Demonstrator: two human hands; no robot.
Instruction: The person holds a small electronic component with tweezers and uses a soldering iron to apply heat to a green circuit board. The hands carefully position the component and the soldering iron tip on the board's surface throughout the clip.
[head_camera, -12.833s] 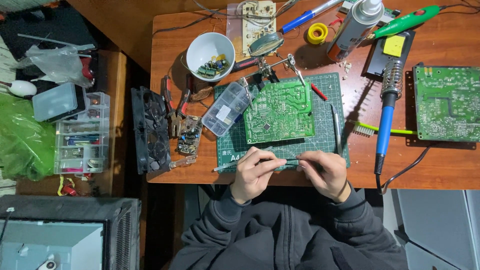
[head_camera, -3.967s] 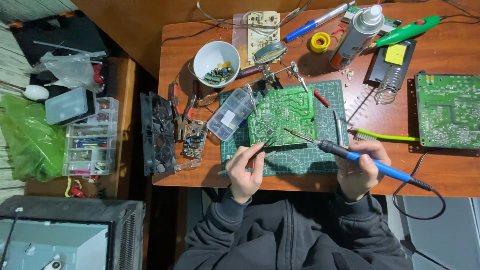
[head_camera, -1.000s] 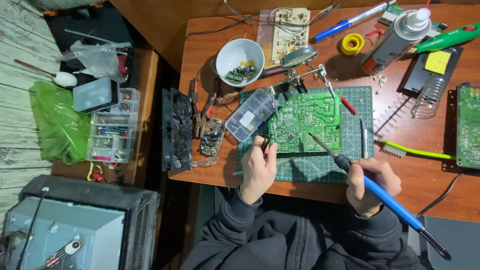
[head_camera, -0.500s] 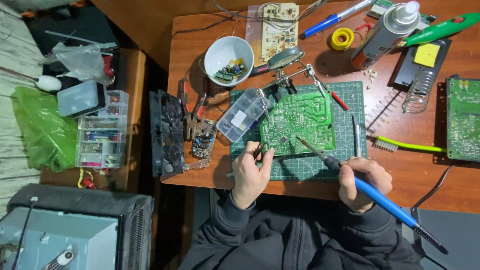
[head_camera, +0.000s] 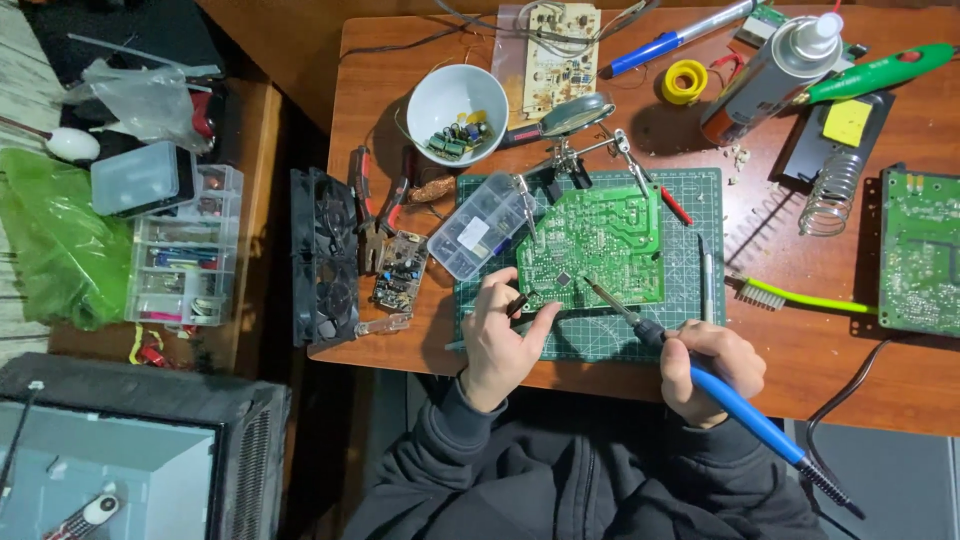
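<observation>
Touching circuit board (head_camera: 600, 243), iron tip (head_camera: 597, 291), right hand (head_camera: 710, 368)

Sharp, evenly lit — dim edges (left)

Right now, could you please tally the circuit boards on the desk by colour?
Green circuit boards: 2 (one on the mat, one at the right edge)
Beige circuit board: 1
Small dark circuit board: 1
Total: 4
</observation>
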